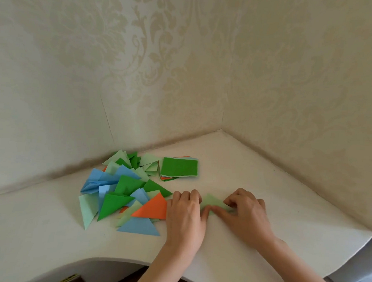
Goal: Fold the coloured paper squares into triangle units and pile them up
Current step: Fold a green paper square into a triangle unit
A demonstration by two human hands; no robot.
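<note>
i see the left hand (185,207) and the right hand (245,209) both pressing with curled fingers on a pale green paper (213,200) between them. the pile of triangles (123,193) lies just left of the left hand. if one hand slips, i think the crease goes crooked.

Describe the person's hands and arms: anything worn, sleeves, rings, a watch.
Both the left hand and the right hand are bare: no gloves, rings, watch or bracelet show. The forearms are bare too, with no sleeve in view as far as the frame's lower edge. Fingernails look short and unpainted.
</note>
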